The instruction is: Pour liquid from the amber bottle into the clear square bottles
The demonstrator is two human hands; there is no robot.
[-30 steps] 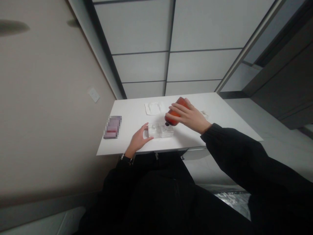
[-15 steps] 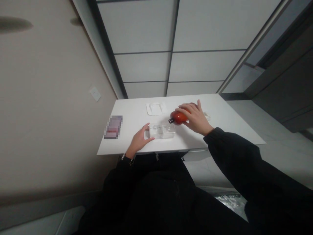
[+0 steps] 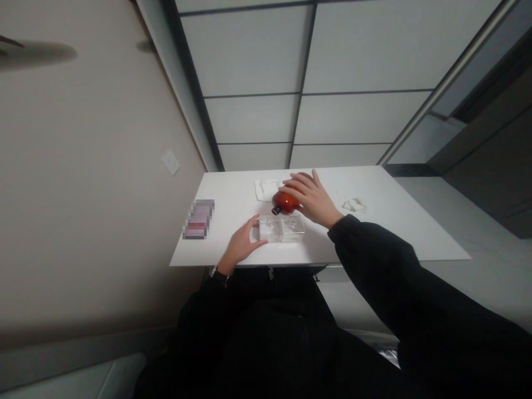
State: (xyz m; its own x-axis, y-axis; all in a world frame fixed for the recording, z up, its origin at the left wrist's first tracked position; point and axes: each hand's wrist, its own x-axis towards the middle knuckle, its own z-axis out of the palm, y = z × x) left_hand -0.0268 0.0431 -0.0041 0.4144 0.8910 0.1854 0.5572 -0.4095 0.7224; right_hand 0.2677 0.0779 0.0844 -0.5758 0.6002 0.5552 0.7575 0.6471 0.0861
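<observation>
My right hand [image 3: 311, 198] is wrapped over a glossy red-orange bottle [image 3: 286, 203], whose body is partly hidden by the fingers. The bottle is tilted, with its dark narrow neck [image 3: 276, 210] pointing down and left, just above the back edge of the left clear box. Two clear plastic boxes [image 3: 293, 228] stand side by side on the white table; I cannot tell what, if anything, is in them. My left hand [image 3: 243, 239] grips the left end of the left box [image 3: 270, 230], thumb at the front and fingers at the back.
Behind the boxes lies a white sheet or packet [image 3: 261, 190], partly covered by the bottle. A crumpled whitish tissue [image 3: 354, 205] lies on the table [image 3: 399, 233] at the right. At the left edge is a pixelated purplish flat item [image 3: 199, 219]. A wall borders the left side.
My right hand has carried the bottle left, so its neck has gone from above the right box to above the left one. The left hand keeps its hold. The view has shifted slightly.
</observation>
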